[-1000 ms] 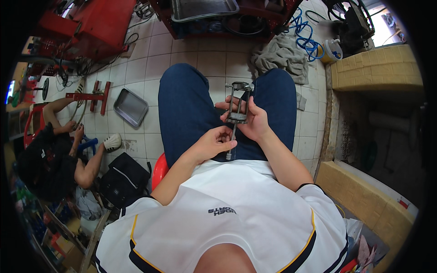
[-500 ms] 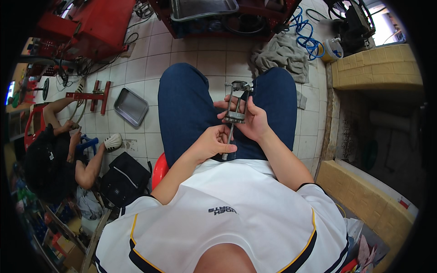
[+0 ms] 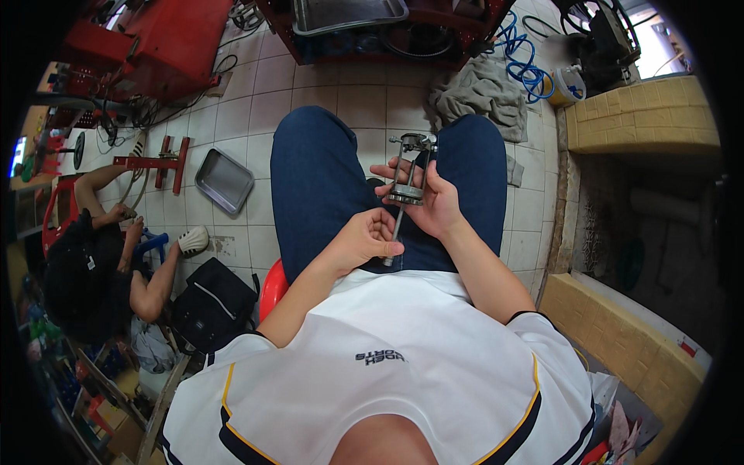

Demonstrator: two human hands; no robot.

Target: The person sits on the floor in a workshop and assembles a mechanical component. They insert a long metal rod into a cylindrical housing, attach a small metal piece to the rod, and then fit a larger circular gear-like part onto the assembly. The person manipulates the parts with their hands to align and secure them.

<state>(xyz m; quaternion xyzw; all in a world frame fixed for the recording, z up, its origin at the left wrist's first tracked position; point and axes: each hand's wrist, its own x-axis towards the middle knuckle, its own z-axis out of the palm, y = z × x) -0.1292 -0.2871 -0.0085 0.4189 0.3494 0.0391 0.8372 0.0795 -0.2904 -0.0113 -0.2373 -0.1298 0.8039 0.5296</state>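
Beneath us lay the tiled floor (image 3: 314, 97), then our navy trousers (image 3: 310, 178). Above our lap, between the knees, a metal cage-like tool (image 3: 406, 194) rested in our right hand (image 3: 439, 208), thumb along one side, fingers spread behind. Our left hand (image 3: 364, 242) gripped the slim rod (image 3: 397, 225) jutting from its end nearest us. We judged that so loose a cradle could let the tool twist if the rod turned hard.

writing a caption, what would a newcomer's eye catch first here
Likely the metal tool at centre, held in the right hand, its rod in the left hand. Next, the red machine at upper left and the grey tray on the floor at left.
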